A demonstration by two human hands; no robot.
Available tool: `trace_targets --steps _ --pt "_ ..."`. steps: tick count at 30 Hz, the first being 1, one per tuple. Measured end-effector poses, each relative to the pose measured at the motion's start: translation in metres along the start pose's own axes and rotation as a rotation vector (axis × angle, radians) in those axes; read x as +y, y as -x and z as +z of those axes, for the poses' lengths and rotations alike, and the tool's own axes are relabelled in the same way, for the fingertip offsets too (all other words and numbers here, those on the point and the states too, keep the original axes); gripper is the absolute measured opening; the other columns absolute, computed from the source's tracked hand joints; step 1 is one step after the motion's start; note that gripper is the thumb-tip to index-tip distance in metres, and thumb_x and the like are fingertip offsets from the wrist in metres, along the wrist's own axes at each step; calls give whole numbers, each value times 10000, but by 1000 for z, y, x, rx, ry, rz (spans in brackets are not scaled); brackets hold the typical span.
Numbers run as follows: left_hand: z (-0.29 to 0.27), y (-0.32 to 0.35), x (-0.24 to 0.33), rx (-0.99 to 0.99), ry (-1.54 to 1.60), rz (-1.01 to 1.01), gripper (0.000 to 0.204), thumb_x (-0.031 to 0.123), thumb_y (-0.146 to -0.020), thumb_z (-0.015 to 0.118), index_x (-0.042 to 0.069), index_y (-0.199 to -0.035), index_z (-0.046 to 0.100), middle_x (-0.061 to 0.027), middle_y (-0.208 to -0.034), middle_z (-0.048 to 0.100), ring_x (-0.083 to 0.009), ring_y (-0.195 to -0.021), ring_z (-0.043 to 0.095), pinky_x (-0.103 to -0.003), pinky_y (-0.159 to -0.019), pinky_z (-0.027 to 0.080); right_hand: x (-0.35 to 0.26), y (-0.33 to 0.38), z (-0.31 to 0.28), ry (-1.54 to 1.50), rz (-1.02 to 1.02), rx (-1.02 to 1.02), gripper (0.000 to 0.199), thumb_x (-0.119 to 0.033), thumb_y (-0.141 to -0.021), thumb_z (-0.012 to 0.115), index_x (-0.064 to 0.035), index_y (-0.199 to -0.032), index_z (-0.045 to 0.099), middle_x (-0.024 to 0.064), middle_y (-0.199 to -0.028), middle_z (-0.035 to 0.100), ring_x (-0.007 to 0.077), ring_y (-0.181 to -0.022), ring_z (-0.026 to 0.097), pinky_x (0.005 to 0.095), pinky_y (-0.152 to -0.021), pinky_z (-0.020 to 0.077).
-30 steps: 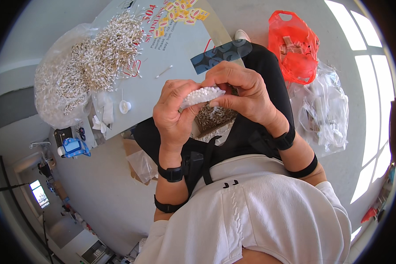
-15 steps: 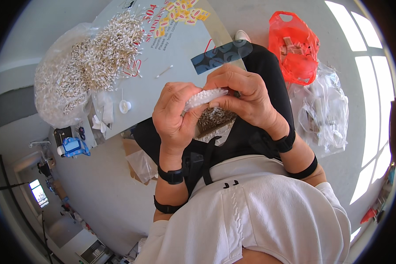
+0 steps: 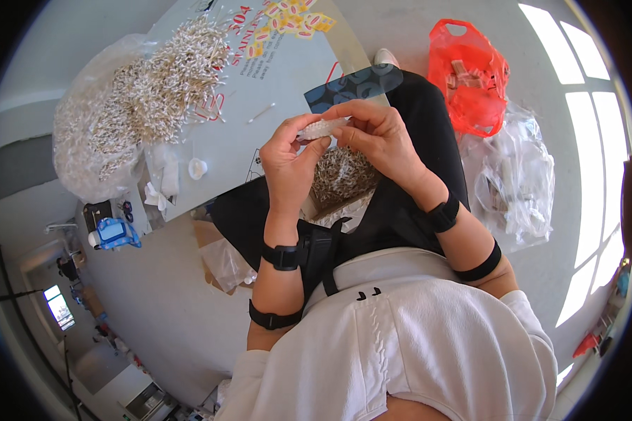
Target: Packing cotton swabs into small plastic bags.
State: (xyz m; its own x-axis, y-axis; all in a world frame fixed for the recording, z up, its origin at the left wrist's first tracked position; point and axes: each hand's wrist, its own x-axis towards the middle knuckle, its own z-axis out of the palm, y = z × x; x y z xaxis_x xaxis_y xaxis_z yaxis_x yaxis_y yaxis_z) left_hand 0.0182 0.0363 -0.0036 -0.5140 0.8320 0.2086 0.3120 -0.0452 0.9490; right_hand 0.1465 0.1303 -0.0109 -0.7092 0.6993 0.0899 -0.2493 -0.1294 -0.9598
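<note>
Both my hands meet above my lap on a small clear plastic packet (image 3: 321, 128) filled with white sticks. My left hand (image 3: 288, 165) pinches its left end from below, thumb and fingers closed on it. My right hand (image 3: 378, 137) grips its right end, fingers curled over the top. Below the packet, an open bag of loose white sticks (image 3: 340, 175) rests on my lap. A dark blue patterned strip (image 3: 354, 84) lies just beyond my right hand.
A big heap of white sticks (image 3: 165, 81) spills from a clear bag (image 3: 77, 151) onto a pale board (image 3: 274, 63) at the far left. An orange plastic bag (image 3: 470, 74) and a clear bag (image 3: 519, 179) lie on the floor to my right. A blue tool (image 3: 112, 233) sits at left.
The packet has turned from lying between my palms to being held level at its two ends by my fingertips. My hands have barely shifted place.
</note>
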Motion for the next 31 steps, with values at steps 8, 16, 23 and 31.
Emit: trace_targets --steps 8,16,23,31 --pt "26 6 -55 102 388 -342 130 53 -843 628 -37 -935 651 -59 -846 647 -101 -747 601 -232 -697 512 56 -10 -11 -47 289 159 156 -40 -758 663 57 -878 636 35 -718 605 69 -617 538 210 -564 430" --pt "25 4 -67 93 302 -312 80 31 -809 661 -33 -854 647 -38 -783 644 -85 -694 591 -225 -665 510 62 -8 -8 147 221 185 118 -58 -760 678 14 -849 650 15 -702 605 54 -581 529 201 -508 411" --pt "16 9 -61 24 482 -321 156 -34 -810 611 -46 -965 623 -82 -942 640 -126 -846 613 -252 -766 521 66 -5 -17 -44 206 119 95 -51 -858 611 3 -922 656 28 -772 646 60 -637 574 189 -554 457" --pt "10 10 -70 -30 184 -172 287 -57 -815 577 40 -1081 622 -70 -1045 627 -153 -898 605 -275 -806 517 69 -4 -24 -31 229 90 179 -48 -873 594 -28 -1041 651 43 -867 654 97 -729 627 189 -611 487"
